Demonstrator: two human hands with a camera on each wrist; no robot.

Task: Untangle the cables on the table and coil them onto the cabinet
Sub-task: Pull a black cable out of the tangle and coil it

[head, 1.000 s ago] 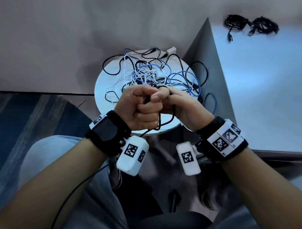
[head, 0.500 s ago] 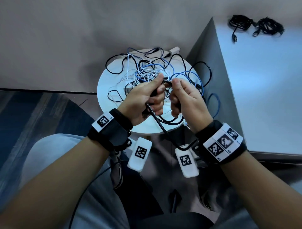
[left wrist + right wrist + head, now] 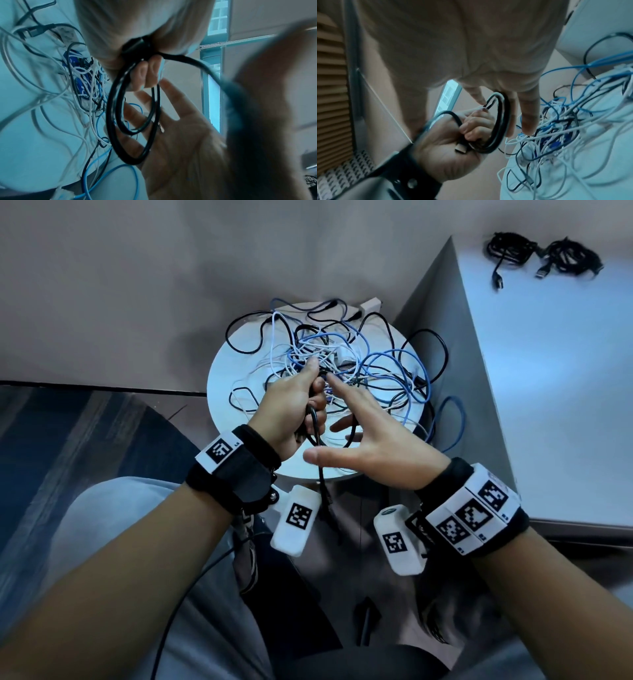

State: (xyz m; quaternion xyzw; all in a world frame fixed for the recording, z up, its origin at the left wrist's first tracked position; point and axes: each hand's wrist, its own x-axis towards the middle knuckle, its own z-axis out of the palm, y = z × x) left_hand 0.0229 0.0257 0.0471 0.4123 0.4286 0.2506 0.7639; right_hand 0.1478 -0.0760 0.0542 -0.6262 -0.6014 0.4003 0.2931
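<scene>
My left hand grips a black cable wound into loops above the round white table. Its metal plug pokes out below the curled fingers, and a loose end hangs down past the table's near rim. My right hand is spread just to the right of the coil with straight fingers, holding nothing. A tangle of blue, white and black cables covers the table behind both hands. In the left wrist view the right palm shows through the loops.
The pale cabinet stands right of the table, with two coiled black cables at its far end. A blue cable droops off the table's right edge. My knees and a dark floor lie below.
My right hand has let go of the black cable and spread its fingers. The left hand keeps hold of the coil, and the cable's loose end now hangs straight down.
</scene>
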